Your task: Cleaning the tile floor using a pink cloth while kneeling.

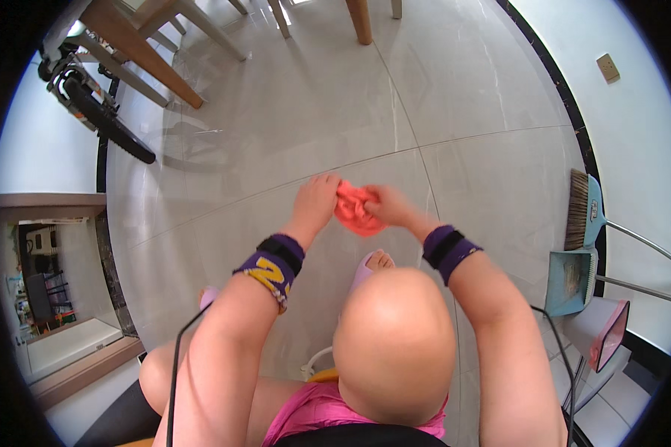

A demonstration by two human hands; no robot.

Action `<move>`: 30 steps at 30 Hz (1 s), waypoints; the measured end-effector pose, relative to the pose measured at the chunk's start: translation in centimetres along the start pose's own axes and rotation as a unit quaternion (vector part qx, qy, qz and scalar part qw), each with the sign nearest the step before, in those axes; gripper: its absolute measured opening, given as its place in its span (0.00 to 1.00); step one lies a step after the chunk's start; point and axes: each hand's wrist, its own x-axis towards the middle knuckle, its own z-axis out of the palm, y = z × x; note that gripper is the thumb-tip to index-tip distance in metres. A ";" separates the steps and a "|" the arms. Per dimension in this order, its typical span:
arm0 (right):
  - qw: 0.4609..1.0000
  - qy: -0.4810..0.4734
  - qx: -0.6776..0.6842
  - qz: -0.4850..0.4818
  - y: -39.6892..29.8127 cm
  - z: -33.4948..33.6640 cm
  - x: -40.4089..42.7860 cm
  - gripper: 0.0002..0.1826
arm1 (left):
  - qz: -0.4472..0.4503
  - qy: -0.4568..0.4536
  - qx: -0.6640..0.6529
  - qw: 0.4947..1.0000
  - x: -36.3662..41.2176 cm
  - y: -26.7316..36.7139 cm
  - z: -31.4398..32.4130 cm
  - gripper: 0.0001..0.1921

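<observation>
A crumpled, bright coral-orange cloth-like item (360, 215) is held out in front of my knees, above the tiled floor. My left hand (317, 201) grips its upper left edge. On the other side my right hand (388, 205) pinches it, thumb pressed onto its folds. The piece is bunched and twisted, so its full shape cannot be told. Purple wristbands with black straps, the left one (271, 268) and the right one (449, 251), wrap my forearms.
Table and chair legs (360, 22) stand at the far side, with a bicycle wheel (98, 109) at upper left. A broom (584, 209), a blue dustpan (570, 282) and a pink-rimmed bin (598, 329) are along the right wall. A doorway or mirror-like opening (61, 268) lies left.
</observation>
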 end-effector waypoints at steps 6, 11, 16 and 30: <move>0.994 0.053 -0.091 -0.033 -6.1 -7.7 -1.9 0.21 | 0.029 0.039 -0.032 0.998 4.9 5.1 -7.4 0.09; 0.987 0.058 -0.150 -0.004 -11.8 -11.2 -3.5 0.20 | 0.062 0.014 -0.033 0.997 7.3 6.4 -12.3 0.07; 0.956 -0.001 -0.291 0.018 -14.9 -13.3 -2.7 0.18 | 0.122 -0.039 -0.064 0.990 8.4 6.7 -13.8 0.08; 0.957 0.264 -0.116 0.024 6.8 -2.6 0.7 0.23 | 0.288 -0.014 0.007 0.958 11.5 3.1 6.6 0.11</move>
